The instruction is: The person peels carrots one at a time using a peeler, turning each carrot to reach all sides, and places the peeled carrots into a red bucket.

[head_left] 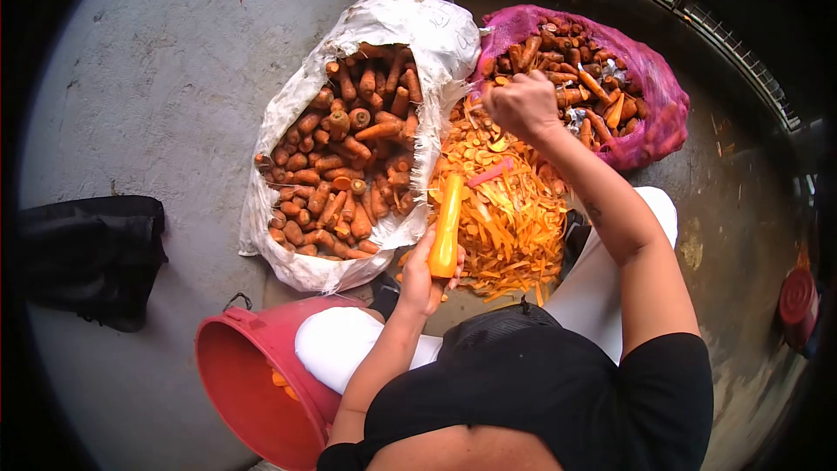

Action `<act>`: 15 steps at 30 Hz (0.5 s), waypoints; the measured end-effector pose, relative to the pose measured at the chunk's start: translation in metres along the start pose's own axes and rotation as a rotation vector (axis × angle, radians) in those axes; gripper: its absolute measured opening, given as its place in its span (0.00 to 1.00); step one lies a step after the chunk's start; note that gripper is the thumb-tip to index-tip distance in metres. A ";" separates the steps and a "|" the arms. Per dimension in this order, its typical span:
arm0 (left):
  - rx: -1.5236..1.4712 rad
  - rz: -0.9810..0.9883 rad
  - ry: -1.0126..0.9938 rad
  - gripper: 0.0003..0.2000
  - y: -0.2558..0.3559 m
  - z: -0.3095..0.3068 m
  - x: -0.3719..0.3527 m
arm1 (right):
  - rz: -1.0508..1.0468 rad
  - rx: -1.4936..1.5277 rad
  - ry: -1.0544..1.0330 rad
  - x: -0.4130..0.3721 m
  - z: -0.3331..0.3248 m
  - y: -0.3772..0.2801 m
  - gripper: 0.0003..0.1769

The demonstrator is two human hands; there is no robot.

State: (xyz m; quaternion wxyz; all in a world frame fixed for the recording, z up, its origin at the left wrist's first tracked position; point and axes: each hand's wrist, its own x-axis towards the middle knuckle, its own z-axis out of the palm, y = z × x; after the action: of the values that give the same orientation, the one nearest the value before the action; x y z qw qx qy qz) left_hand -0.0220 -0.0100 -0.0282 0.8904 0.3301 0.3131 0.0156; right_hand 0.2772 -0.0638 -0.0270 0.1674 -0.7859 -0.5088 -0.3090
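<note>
Two hands busy; left hand (425, 276) grips a peeled carrot (445, 225); right hand (521, 105) clenched above the peel pile (516, 220), contents hidden.

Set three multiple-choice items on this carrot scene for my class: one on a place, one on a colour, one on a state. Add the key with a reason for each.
1. Where does the pile of orange carrot peelings lie?
A. in a sink
B. on the grey concrete floor, right beside the white woven sack
C. on a table

2. What colour is the mesh bag of unpeeled carrots?
A. green
B. blue
C. pink

3. In what state is the long carrot held in the left hand?
A. peeled, smooth and bright orange
B. dirty and unpeeled
C. cut into slices

Key:
1 B, since the peelings spread over the floor against the sack's edge.
2 C, since the netting shows pink all round.
3 A, since its surface is clean and bright, unlike the dull carrots in the sack.
</note>
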 end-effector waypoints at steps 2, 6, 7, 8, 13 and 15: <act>-0.037 -0.024 0.049 0.20 0.002 -0.002 0.001 | 0.003 0.040 0.154 0.001 -0.001 0.001 0.23; -0.135 -0.033 0.090 0.19 0.001 -0.003 0.006 | 0.385 0.615 -0.541 -0.003 -0.025 -0.048 0.20; -0.148 -0.026 0.090 0.18 0.000 -0.004 0.008 | 0.323 0.733 -0.527 -0.009 -0.026 -0.059 0.20; -0.160 -0.019 0.089 0.18 -0.001 -0.005 0.010 | 0.268 0.797 -0.559 -0.014 -0.028 -0.067 0.20; -0.109 0.017 0.190 0.18 0.000 0.005 0.011 | -0.032 0.882 -0.395 -0.027 -0.035 -0.097 0.20; -0.078 0.027 0.196 0.18 0.000 0.009 0.010 | -0.116 0.813 -0.283 -0.032 -0.030 -0.101 0.20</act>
State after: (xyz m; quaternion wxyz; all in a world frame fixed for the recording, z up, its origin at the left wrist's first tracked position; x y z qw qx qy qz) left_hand -0.0087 -0.0129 -0.0290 0.8673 0.2963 0.3934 0.0723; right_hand 0.1677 -0.0602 -0.0309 0.3742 -0.6609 -0.6502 0.0185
